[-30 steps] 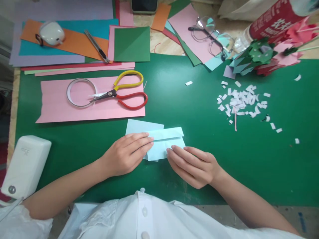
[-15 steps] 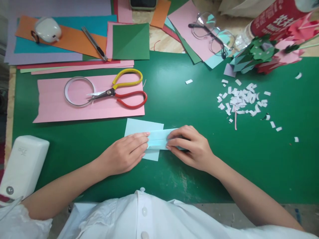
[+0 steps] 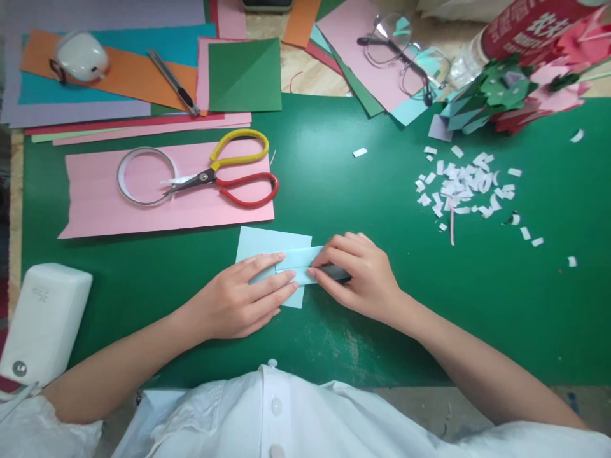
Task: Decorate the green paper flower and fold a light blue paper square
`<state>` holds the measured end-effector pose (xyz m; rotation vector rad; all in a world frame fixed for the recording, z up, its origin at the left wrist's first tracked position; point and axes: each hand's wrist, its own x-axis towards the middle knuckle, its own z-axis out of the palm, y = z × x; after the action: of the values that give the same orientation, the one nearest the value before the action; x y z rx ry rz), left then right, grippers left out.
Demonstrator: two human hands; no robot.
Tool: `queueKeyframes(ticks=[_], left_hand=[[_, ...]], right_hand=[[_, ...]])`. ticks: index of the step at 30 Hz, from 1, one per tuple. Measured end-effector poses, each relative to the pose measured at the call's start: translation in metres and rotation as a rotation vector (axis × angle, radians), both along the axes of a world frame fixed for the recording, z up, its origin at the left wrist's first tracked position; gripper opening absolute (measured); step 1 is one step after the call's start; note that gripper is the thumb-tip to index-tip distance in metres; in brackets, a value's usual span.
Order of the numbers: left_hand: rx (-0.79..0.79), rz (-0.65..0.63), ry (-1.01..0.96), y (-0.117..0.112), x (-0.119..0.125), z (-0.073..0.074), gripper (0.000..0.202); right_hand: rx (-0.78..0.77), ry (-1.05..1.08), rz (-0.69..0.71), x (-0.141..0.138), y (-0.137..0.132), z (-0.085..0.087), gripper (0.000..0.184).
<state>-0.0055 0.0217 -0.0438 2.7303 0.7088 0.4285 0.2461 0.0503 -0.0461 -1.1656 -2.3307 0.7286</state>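
A folded strip of light blue paper [image 3: 301, 258], with a crease along its middle, lies on the green table top. Beneath it is a flat light blue sheet [image 3: 255, 240]. My left hand [image 3: 248, 292] rests on the strip's left part, fingers stretched out and slightly spread, pressing it down. On the strip's right end, my right hand [image 3: 360, 270] has its thumb and fingertips pinched at the paper. The right hand covers that end, so its outline is hidden.
Scissors [image 3: 206, 177] and a tape roll [image 3: 120, 177] lie on pink paper [image 3: 100, 210]. A white power bank [image 3: 50, 318] stands left. Paper scraps [image 3: 470, 184] are heaped right. Coloured sheets, a utility knife [image 3: 172, 81], glasses [image 3: 413, 60] and paper flowers [image 3: 508, 95] sit at the back.
My right hand has moved slightly left along the strip, its fingertips closer to my left hand. My left fingers have spread and reach further across the strip. The view has shifted a little.
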Motion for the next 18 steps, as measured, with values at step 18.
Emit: queueKeyframes(ticks=[18], left_hand=[[0.186,0.003,0.061,-0.0021,0.0024,0.0034,0.034]], right_hand=[[0.081,-0.054,-0.038,-0.0037,-0.0049,-0.0029,0.017]])
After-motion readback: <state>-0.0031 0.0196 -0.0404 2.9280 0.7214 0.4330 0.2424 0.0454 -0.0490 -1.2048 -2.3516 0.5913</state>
